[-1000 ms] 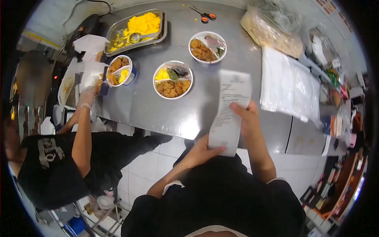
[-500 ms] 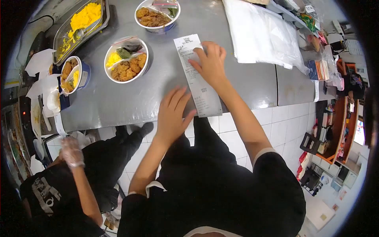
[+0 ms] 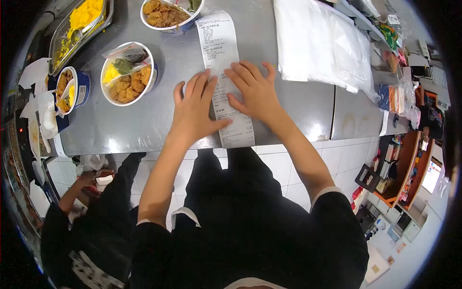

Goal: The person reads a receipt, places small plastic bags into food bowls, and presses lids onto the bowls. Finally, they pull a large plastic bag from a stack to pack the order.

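A long printed receipt (image 3: 219,41) lies lengthwise on the steel table, its lower end at the front edge. My left hand (image 3: 192,108) is open on the receipt's left edge, fingertips and thumb over the paper. On the other side my right hand (image 3: 255,91) lies open, fingers spread across the receipt's middle and right edge. Neither hand grips anything. Left of my hands stands a white paper bowl (image 3: 153,79) with fried chicken, yellow egg and small packets. A similar bowl (image 3: 179,28) of chicken is above it, by the receipt's top.
A third bowl (image 3: 83,89) stands at the table's left end, below a metal tray (image 3: 109,17) of yellow scrambled egg with a spoon. White plastic bags (image 3: 320,48) are stacked at right. A co-worker in black (image 3: 94,216) bends at lower left.
The receipt is stretched out longer, showing more print at its top. My left hand has come onto its edge; my right hand sits lower along it. The co-worker has bent down. The view has shifted.
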Action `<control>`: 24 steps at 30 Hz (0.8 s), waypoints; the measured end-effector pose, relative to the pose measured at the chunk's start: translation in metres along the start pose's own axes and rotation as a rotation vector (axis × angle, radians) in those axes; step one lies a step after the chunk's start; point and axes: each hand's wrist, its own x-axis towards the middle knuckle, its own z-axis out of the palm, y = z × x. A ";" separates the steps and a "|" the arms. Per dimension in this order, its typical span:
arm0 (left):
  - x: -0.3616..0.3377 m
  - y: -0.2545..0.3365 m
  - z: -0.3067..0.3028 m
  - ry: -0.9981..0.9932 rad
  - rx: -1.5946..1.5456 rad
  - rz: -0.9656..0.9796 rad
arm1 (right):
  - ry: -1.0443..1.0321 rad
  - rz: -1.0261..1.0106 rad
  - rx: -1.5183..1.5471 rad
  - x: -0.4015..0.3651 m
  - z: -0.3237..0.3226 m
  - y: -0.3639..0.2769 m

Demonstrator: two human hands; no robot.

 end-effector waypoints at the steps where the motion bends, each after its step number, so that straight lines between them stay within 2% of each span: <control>1: -0.001 0.002 0.002 -0.016 0.010 -0.005 | 0.011 -0.001 -0.003 -0.002 0.000 0.001; 8: 0.006 0.011 0.006 -0.117 0.055 0.010 | -0.026 0.033 0.050 -0.008 -0.014 0.011; 11: 0.005 0.011 0.005 -0.165 0.075 0.014 | -0.003 -0.005 0.072 -0.012 -0.020 0.016; 14: 0.005 0.012 0.007 -0.145 0.058 0.011 | -0.097 -0.165 0.208 -0.018 -0.018 0.018; 21: -0.020 0.021 0.004 -0.229 0.057 0.038 | -0.104 -0.170 0.156 -0.023 -0.019 0.012; 24: -0.023 0.019 0.005 -0.206 0.077 0.046 | -0.103 -0.157 0.152 -0.025 -0.018 0.011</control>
